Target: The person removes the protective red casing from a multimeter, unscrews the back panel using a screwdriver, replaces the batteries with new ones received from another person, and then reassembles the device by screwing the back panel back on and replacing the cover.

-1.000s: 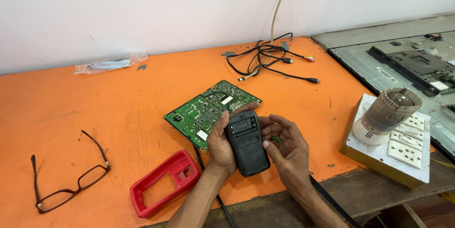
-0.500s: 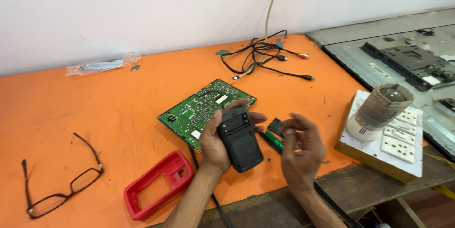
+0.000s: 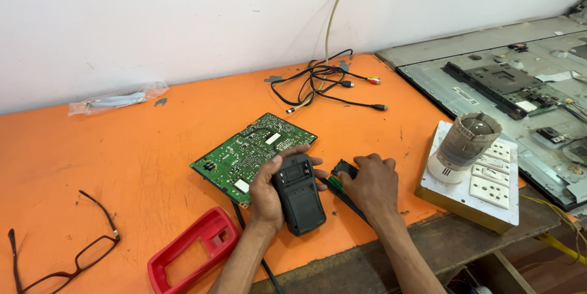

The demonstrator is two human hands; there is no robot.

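Observation:
My left hand (image 3: pixel 269 195) grips a black hand-held meter body (image 3: pixel 299 194), held back side up over the orange table (image 3: pixel 122 165). My right hand (image 3: pixel 370 185) rests palm down on the table to its right, fingers on a small black and green part (image 3: pixel 340 172). A green circuit board (image 3: pixel 251 152) lies flat just beyond both hands. A red rubber meter cover (image 3: pixel 194 258) lies to the left of my left forearm.
Dark-framed glasses (image 3: pixel 67 257) lie at the near left. A tangle of black cables (image 3: pixel 324 83) sits by the wall, a clear plastic bag (image 3: pixel 116 98) further left. A white switch board with a lamp (image 3: pixel 471 165) stands at the right, beside an opened flat screen panel (image 3: pixel 520 80).
My right hand let go of the meter, moved right and lowered onto the table over the small black and green part. My left hand still holds the meter.

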